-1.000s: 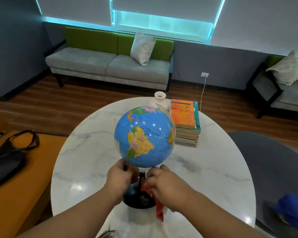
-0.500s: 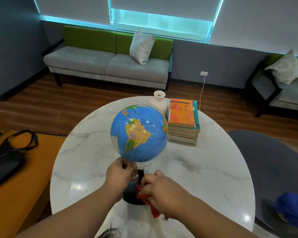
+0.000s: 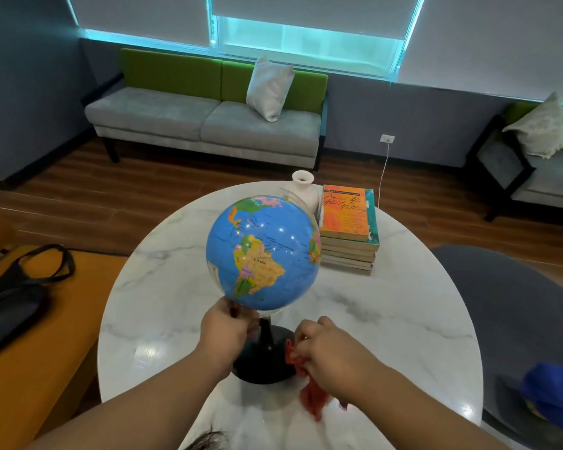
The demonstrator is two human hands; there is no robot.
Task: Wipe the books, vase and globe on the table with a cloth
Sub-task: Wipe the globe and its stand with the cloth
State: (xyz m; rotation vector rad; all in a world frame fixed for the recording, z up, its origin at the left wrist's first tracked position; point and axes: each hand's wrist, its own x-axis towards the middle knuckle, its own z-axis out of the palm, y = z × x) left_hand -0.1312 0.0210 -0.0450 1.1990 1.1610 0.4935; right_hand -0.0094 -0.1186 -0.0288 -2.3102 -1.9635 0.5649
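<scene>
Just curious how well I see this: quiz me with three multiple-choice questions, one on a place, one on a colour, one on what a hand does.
1. Where is the white ceramic vase? A. Beside the stack of paperback books, behind the blue globe on its black stand. B. In front of the globe. C. On the books.
2. The crumpled cloth in the right hand is: A. blue. B. red. C. white.
3. The left hand is: A. gripping the globe's underside. B. holding the vase. C. idle.
1 A: its neck shows past the globe, next to the books. 2 B: red folds hang below that hand. 3 A: it curls under the globe.
</scene>
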